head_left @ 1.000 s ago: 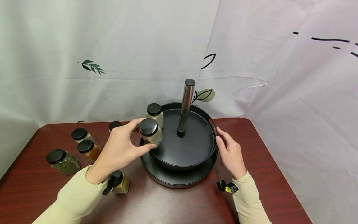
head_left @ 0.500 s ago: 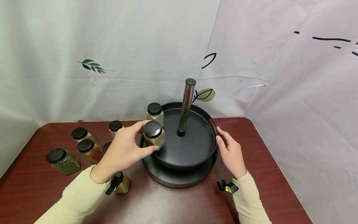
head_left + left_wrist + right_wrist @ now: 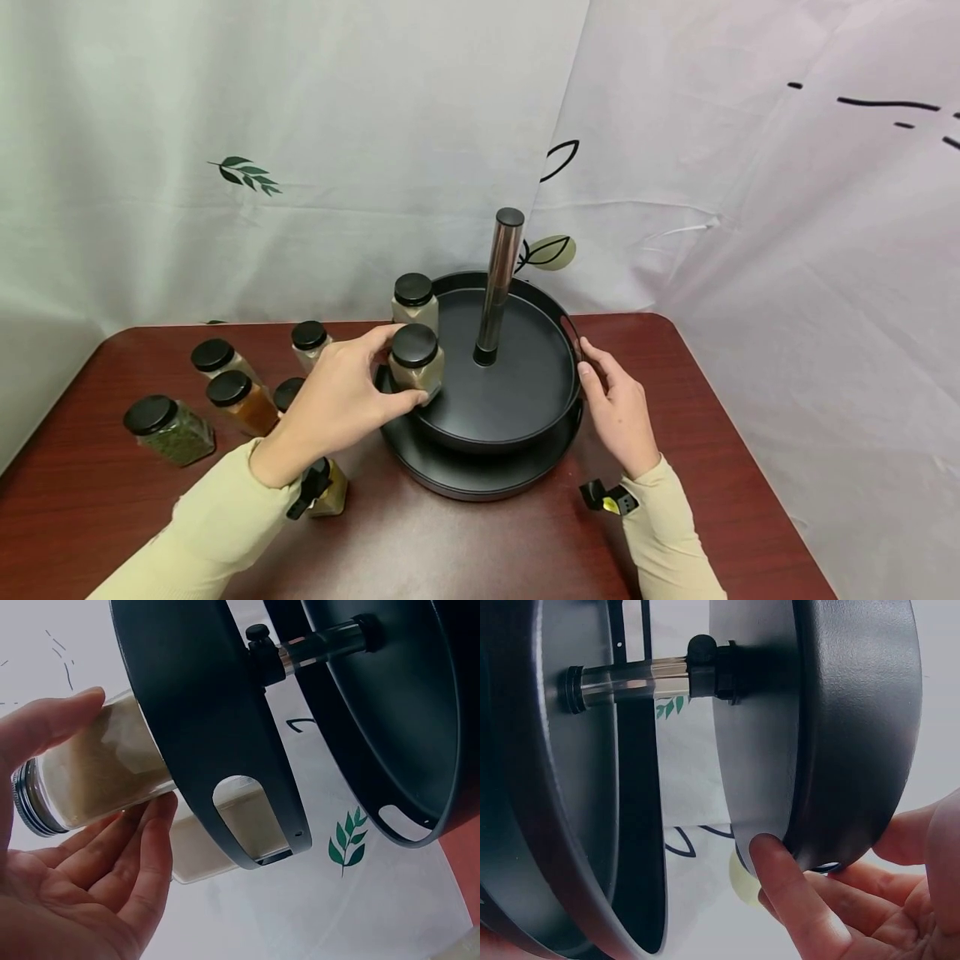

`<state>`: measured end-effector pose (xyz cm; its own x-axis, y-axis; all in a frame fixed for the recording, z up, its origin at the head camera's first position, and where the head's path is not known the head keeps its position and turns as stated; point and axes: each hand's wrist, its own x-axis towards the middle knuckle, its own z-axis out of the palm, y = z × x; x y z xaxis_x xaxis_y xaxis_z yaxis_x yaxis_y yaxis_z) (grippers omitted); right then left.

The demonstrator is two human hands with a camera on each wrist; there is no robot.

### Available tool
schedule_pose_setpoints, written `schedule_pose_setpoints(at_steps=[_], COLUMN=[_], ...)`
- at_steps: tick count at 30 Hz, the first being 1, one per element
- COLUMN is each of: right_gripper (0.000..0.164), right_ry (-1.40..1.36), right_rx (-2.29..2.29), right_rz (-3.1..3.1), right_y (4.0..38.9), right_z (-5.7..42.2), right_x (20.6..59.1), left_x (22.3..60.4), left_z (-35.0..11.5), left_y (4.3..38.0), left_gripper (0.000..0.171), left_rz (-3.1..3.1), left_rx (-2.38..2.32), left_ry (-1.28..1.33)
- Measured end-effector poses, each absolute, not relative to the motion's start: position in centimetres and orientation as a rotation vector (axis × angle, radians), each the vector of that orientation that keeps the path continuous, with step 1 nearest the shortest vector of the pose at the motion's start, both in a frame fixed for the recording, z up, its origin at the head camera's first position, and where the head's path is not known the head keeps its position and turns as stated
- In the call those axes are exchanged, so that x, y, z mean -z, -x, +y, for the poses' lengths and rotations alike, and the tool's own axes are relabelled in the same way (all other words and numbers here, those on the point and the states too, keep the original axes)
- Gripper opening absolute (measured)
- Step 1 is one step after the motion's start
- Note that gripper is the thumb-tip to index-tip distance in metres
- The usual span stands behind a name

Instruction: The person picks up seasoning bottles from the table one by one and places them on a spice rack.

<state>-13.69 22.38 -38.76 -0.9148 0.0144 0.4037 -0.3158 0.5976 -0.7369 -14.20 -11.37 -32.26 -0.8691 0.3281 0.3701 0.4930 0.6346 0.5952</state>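
Observation:
My left hand (image 3: 341,404) grips a clear spice jar (image 3: 417,367) of pale tan powder with a black lid, thumb on the near side and fingers behind. The jar is upright at the left edge of the upper tray of a black two-tier stand (image 3: 517,396). In the left wrist view the base of the jar (image 3: 112,765) is hidden behind the tray wall. Another pale-powder jar (image 3: 415,308) stands on that tray just behind it. On the other side, my right hand (image 3: 618,408) holds the rim; in the right wrist view one finger (image 3: 780,874) lies under the tray.
The round lower tray (image 3: 480,487) rests on the red-brown table (image 3: 540,550), and a metal post (image 3: 498,287) rises from the upper tray. To the left stand several jars, including green herb (image 3: 176,433), orange (image 3: 247,404) and yellow (image 3: 330,492). A white curtain (image 3: 360,125) hangs behind.
My left hand has carried the pale-powder jar a little to the right and lower, onto the upper tray's left side. The right hand stays at the rim.

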Motion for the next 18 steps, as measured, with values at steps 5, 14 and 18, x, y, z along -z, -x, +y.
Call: schedule_pose_setpoints(at_steps=[5, 14, 18], right_gripper=[0.041, 0.041, 0.041], right_ry=[-0.246, -0.252, -0.257], right_rx=[-1.244, -1.248, -1.247], right_rz=[-2.458, -2.454, -2.453], right_y=[13.71, 13.71, 13.7], right_z=[22.35, 22.38, 22.42], right_x=[38.75, 38.77, 38.78], left_x=[32.45, 32.67, 32.63], left_z=[-11.23, -11.1, -11.11], left_y=[14.4, 14.67, 14.76], left_gripper=[0.064, 0.059, 0.058], left_rz=[-2.643, -2.683, -2.696], left_rx=[1.072, 1.076, 1.077], left_ry=[0.665, 0.659, 0.657])
